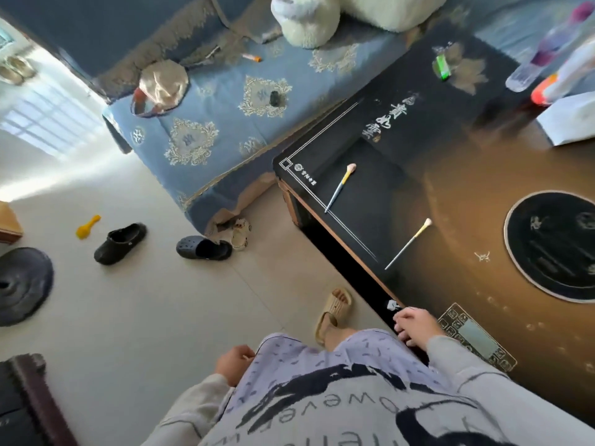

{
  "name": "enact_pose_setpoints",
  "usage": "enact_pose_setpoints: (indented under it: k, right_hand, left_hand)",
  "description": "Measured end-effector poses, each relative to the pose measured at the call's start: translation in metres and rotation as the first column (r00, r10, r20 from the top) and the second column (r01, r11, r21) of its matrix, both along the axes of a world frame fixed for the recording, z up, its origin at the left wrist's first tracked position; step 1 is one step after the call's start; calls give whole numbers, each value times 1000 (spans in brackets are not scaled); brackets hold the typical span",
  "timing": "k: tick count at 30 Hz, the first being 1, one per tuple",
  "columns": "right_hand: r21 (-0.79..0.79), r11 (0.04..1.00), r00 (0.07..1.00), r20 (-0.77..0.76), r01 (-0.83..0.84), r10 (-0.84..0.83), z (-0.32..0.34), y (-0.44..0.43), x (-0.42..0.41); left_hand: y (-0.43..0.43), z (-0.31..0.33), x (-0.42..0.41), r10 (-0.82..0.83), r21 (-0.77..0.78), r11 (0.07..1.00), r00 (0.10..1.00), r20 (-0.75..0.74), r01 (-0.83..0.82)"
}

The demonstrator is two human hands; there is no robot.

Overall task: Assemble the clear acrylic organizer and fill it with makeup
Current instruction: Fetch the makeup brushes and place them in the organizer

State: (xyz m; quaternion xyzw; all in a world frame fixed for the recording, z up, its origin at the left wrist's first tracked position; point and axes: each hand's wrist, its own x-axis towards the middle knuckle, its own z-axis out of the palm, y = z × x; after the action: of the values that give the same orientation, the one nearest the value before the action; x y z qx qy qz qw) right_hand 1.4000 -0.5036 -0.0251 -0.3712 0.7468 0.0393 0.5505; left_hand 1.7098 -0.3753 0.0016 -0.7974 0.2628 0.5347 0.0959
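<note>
Down at the bottom, the left hand (235,362) hangs by the hip over the floor, fingers curled in; whether that grip has anything in it, I can't tell. Across the body, the right hand (415,326) rests on the near edge of the dark surface (450,194), its grip slack and holding nothing I can make out. No acrylic organizer anywhere in view, so assembly looks not yet begun. What is on show is makeup: the near brush (408,244) lies ahead of the right hand, thin handle tip toward the person and pale bristles pointing away. The far brush (340,187) sits beyond it near the surface's corner, well apart, on much the same slant. That's the key line: the right hand is clearly the closer one, and the near brush's long axis runs almost straight away from it, so a forward reach should meet the handle end first. The left hand is off the surface altogether. Further back, a green lighter (440,68) and a clear bottle (528,69) sit at the far side, with the blue sofa (225,123) behind.
</note>
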Motion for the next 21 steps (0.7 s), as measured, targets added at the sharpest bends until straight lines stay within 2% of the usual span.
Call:
enact_pose_setpoints:
  k: [2, 6, 11, 15, 18, 21]
  right_hand:
    - [-11, 1000, 1000, 5, 14, -14, 3, -22, 2]
    - [-27, 998, 998, 18, 59, -58, 13, -48, 4]
    - [5, 985, 985, 6, 173, -173, 18, -51, -3]
    - [38, 953, 954, -26, 301, -300, 16, -38, -1]
    - [41, 909, 909, -72, 414, -411, 20, -29, 9]
    - [46, 857, 857, -88, 513, -508, 22, -28, 24]
  left_hand:
    - [-28, 2, 2, -70, 5, 998, 997, 19, 70]
    - [-88, 2, 16, -36, -72, 997, 999, 12, 37]
    - [-162, 1, 17, -194, -81, 978, 981, -9, 193]
    - [-220, -2, 9, -376, -96, 923, 926, -27, 372]
    - [-260, -1, 5, -546, -100, 835, 837, -28, 541]
    - [-299, 0, 6, -641, -123, 764, 766, -36, 634]
